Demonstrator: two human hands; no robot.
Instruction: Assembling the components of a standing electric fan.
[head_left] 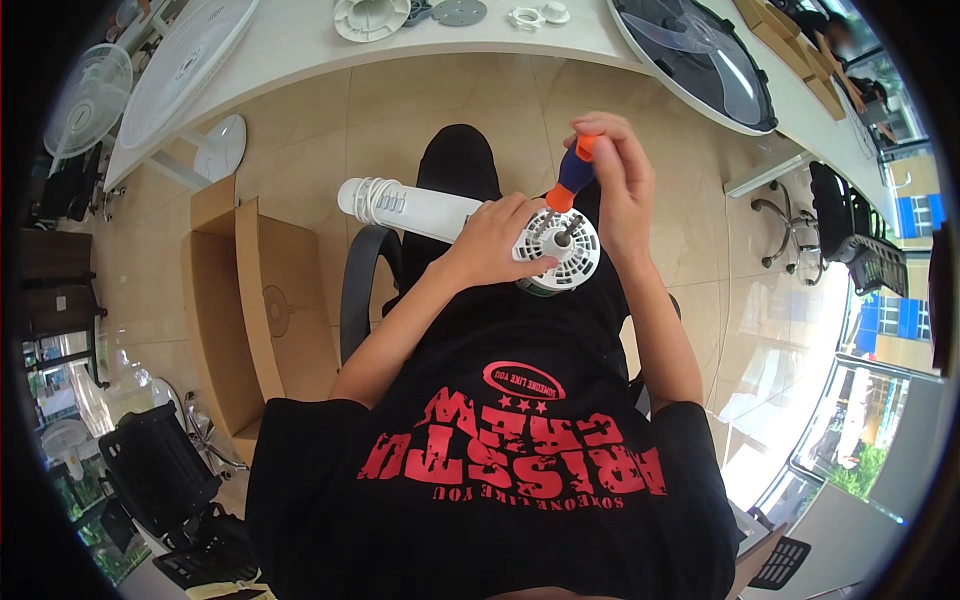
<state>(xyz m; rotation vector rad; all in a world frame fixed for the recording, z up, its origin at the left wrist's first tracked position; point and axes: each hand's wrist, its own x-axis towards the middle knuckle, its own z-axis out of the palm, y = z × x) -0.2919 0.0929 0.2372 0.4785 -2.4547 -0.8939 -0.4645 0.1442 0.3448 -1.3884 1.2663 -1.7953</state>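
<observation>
Across my lap lies a white fan body, its round slotted motor housing (573, 262) facing up and its long control stem (425, 207) reaching left. A white cord (374, 200) is wound round the stem's far end. My left hand (497, 243) grips the body where the stem meets the housing, thumb on the slotted face. In my right hand (622, 185) is a screwdriver (572, 177) with a blue and orange handle, held tilted. Its tip points down at the housing near the metal shaft; whether it sits in a screw I cannot tell.
Ahead stands a curved white table (560, 38) bearing a round white base part (371, 16), small plastic parts (526, 18) and a fan grille with clear blades (700, 60). An open cardboard box (222, 330) is on the floor to my left. Office chairs (160, 470) stand around.
</observation>
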